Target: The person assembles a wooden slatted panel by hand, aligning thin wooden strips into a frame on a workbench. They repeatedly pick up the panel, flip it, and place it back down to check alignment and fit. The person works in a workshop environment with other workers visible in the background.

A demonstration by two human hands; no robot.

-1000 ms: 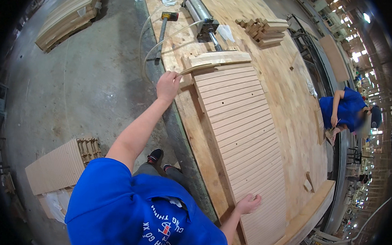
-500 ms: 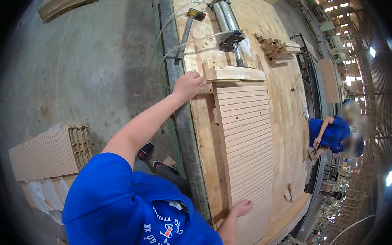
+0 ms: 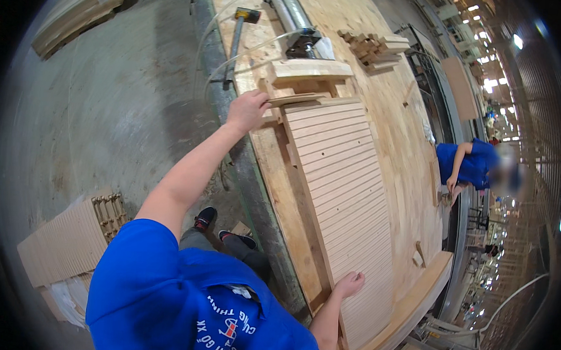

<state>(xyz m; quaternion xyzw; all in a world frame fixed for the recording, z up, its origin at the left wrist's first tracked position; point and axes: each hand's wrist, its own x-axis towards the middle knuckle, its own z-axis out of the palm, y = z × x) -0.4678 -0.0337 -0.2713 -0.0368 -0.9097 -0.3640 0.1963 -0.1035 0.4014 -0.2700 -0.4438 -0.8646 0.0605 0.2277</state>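
Note:
A slatted wooden panel (image 3: 345, 196) with parallel grooves and a few small dark holes lies lengthwise on the plywood-topped bench. At its far end, my left hand (image 3: 249, 111) pinches the end of a thin wooden strip (image 3: 296, 99), which lies across the panel's end edge. Beyond the strip, a gap separates the panel from a thick wooden block (image 3: 313, 70) in front of a metal pneumatic cylinder (image 3: 292, 13). My right hand (image 3: 349, 284) is over the panel's near part, its fingers curled in with nothing visible in them. Whether it touches the panel I cannot tell.
A hammer (image 3: 237, 38) lies by the cylinder and its hoses. Small wood pieces (image 3: 373, 51) are piled at the back. A wooden rail (image 3: 406, 305) borders the near right. Another slatted panel (image 3: 61, 243) is low at left. A person in blue (image 3: 469, 164) works across at right.
The thick block has drawn back toward the cylinder, opening a gap beyond the panel's far end. My left hand still pinches the strip. My right hand stays over the panel.

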